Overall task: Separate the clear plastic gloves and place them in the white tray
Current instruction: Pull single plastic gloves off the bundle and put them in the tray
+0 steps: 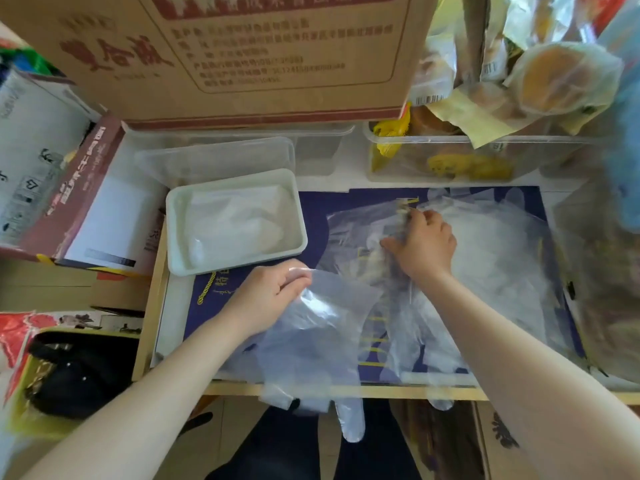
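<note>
Your left hand (273, 292) pinches the cuff of one clear glove (311, 341) between curled fingers (294, 284); the glove hangs toward you, its tips past the desk (346, 391) edge. Your right hand (424, 245) presses curled fingers onto the pile of gloves (485, 254) on the blue mat (315, 206); whether it grips one, you cannot tell. The white tray (173, 237), just left of the pile, holds gloves. The cardboard box (242, 53) carries red print, too blurred to read.
</note>
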The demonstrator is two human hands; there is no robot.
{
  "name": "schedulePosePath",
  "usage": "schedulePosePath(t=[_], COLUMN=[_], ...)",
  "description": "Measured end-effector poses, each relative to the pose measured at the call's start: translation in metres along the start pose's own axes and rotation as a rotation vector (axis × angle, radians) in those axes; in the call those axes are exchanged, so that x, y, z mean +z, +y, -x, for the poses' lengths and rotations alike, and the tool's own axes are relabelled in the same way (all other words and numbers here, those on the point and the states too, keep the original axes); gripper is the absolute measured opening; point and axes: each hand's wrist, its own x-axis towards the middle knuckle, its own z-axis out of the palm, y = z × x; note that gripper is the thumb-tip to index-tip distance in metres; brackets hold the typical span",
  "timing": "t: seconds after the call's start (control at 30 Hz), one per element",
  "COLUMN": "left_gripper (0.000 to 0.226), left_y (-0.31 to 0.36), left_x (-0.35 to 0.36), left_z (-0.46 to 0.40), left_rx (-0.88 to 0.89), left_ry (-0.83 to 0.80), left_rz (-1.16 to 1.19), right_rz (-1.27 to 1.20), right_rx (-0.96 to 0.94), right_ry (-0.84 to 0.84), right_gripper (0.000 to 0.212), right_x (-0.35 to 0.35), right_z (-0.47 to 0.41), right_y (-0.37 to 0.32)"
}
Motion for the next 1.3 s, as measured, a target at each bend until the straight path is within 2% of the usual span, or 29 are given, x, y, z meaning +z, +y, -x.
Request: schedulePosePath(t=[0.03, 0.13, 0.2, 0.3, 0.37, 0.43, 0.53, 0.6, 0.77, 0.83, 0.93, 0.97, 1.07, 1.2, 1.23, 1.3], left_gripper=[0.011, 0.022, 0.023, 0.022, 0.016, 0.009, 0.007, 0.015, 0.013, 0.015, 0.014, 0.014, 0.015, 0.053, 0.051, 0.020], left_y=[0.001, 0.007, 0.010, 0.021, 0.031, 0.038, 0.041, 0.045, 0.055, 0.057, 0.060, 0.061, 0.065, 0.066, 0.068, 0.070], left_x=[0.000, 0.001, 0.001, 0.003, 0.006, 0.010, 0.017, 0.021, 0.030, 0.030, 0.033, 0.035, 0.045, 0.056, 0.059, 0.063], left_z=[-0.001, -0.006, -0.011, -0.018, -0.023, -0.031, -0.046, -0.052, -0.056, -0.056, -0.059, -0.060, -0.063, -0.069, -0.070, -0.071], left_rx=[0.017, 0.040, 0.061, 0.066, 0.077, 0.109, 0.116, 0.102, 0.099, 0.113, 0.137, 0.130, 0.074, -0.125, -0.184, -0.235], left_ry=[0.018, 0.045, 0.035, 0.043, 0.075, 0.130, 0.169, 0.138, 0.089, 0.091, 0.119, 0.143, 0.245, 0.247, 0.208, 0.096], left_rz=[0.031, 0.097, 0.145, 0.296, 0.443, 0.584, 0.665, 0.627, 0.540, 0.428, 0.285, 0.267, 0.308, 0.489, 0.552, 0.613], right_rz=[-0.015, -0.067, -0.079, -0.256, -0.467, -0.750, -1.107, -1.156, -1.153, -1.188, -1.357, -1.375, -1.217, -1.190, -1.188, -1.213], right_rx=[0.023, 0.095, 0.073, -0.003, -0.132, -0.248, -0.311, -0.310, -0.221, -0.159, 0.109, 0.156, 0.009, -0.021, -0.023, -0.024], right_ry=[-0.013, -0.042, 0.007, 0.112, 0.092, -0.043, -0.378, -0.507, -0.578, -0.578, -0.591, -0.575, -0.401, -0.270, -0.260, -0.270], right_gripper=[0.070, 0.063, 0.044, 0.006, 0.017, 0.013, 0.013, 0.020, 0.014, 0.016, 0.039, 0.039, 0.017, 0.012, 0.010, 0.011], right_x=[-0.001, -0.007, -0.010, -0.022, -0.034, -0.048, -0.061, -0.065, -0.070, -0.068, -0.060, -0.057, -0.045, -0.034, -0.036, -0.039], right_z=[-0.005, -0.015, -0.017, -0.012, -0.003, 0.011, 0.031, 0.037, 0.043, 0.043, 0.040, 0.043, 0.058, 0.062, 0.061, 0.062], right_y=[-0.002, -0.008, -0.009, -0.006, 0.000, 0.004, 0.014, 0.021, 0.029, 0.031, 0.040, 0.042, 0.042, 0.043, 0.045, 0.053])
